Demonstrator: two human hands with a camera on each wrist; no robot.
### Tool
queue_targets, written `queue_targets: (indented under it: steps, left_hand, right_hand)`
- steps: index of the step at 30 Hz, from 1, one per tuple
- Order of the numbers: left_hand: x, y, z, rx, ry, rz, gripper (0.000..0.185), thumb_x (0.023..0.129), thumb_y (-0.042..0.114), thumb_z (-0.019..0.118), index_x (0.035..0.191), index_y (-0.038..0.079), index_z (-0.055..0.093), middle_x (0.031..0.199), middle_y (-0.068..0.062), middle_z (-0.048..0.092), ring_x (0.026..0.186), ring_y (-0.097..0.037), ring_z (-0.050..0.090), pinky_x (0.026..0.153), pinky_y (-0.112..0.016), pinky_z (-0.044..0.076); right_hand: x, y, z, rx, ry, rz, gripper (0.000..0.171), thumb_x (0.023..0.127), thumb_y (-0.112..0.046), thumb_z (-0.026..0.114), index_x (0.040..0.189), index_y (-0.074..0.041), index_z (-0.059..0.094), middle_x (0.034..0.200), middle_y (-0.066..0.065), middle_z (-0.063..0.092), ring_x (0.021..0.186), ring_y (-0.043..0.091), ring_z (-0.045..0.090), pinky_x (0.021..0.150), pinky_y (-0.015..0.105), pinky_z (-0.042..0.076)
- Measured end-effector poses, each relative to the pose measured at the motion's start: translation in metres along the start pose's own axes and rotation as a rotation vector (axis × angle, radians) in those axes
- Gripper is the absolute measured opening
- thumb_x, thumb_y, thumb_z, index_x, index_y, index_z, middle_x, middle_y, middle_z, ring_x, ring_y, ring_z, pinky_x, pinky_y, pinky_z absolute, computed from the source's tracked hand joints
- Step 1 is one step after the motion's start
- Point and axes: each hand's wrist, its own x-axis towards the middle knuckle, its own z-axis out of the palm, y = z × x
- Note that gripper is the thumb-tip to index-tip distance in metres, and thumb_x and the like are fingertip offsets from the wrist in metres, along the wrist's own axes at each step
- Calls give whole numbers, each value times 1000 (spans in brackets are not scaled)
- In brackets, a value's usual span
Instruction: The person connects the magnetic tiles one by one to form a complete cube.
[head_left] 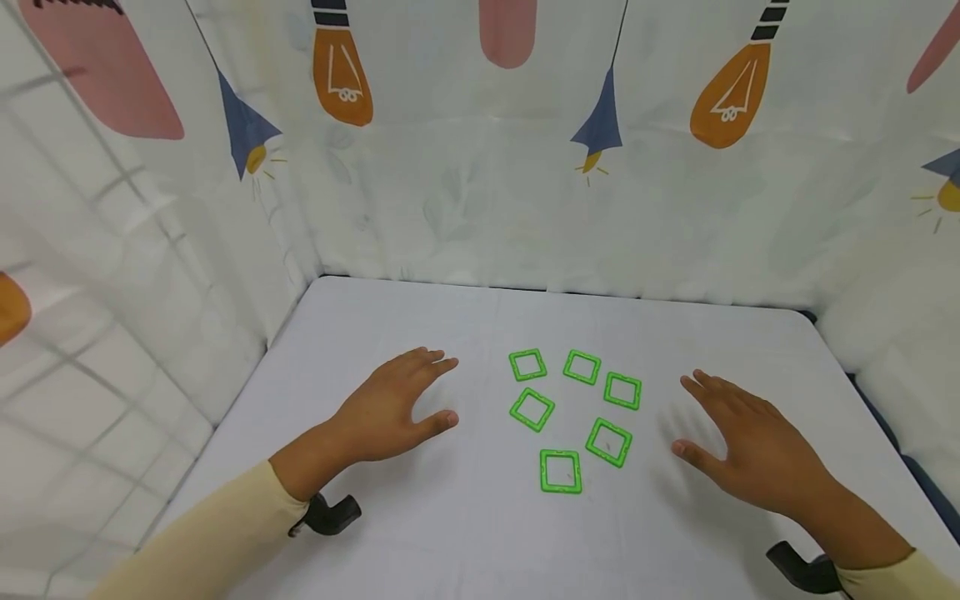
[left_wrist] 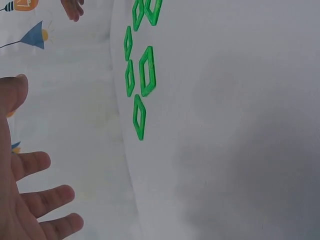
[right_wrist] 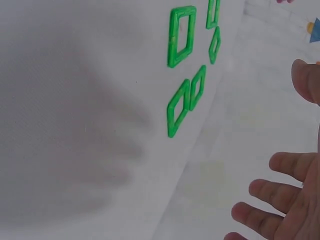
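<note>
Your left hand (head_left: 393, 408) and right hand (head_left: 757, 446) hover, fingers apart, on either side of six green square frames (head_left: 560, 453) lying flat on the white worktop (head_left: 420, 533), loosely clustered but separate (printed light bulbs (head_left: 343, 79) dot the curtain (head_left: 480, 208) behind).

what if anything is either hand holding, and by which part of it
Nothing is held: the left hand and right hand both have an empty grip, and the six green square frames lie on the white table between them, untouched.
</note>
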Motion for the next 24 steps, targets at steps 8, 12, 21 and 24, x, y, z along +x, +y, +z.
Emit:
queue_targets:
  steps: [8,12,21,24]
  left_hand:
    - [1,7,11,-31,-27,22,78,95,69,55,155,20,46,155,-3,46,147,-32,35,116,-55,29]
    - [1,9,15,-40,-36,34,77,95,68,56,154,20,47,154,-1,47,146,-30,37,116,-54,30]
    - [2,18,23,-61,-65,39,73,95,64,61,153,21,49,152,2,48,143,-25,41,114,-50,35]
    - [2,20,28,-63,-72,46,73,95,64,61,152,21,49,151,4,50,141,-23,43,113,-48,35]
  right_hand:
    - [2,-8,7,13,3,-7,84,90,-60,71,153,-9,46,153,18,46,136,43,44,102,65,35]
    - [2,-12,9,8,5,-1,84,90,-59,71,152,-9,47,151,19,49,134,43,45,102,65,36]
    - [2,-18,18,35,-7,4,82,89,-55,75,152,-11,48,149,14,51,133,39,47,102,63,40]
    - [2,-22,21,41,-13,6,82,88,-53,76,152,-11,48,148,14,52,133,39,48,102,62,41]
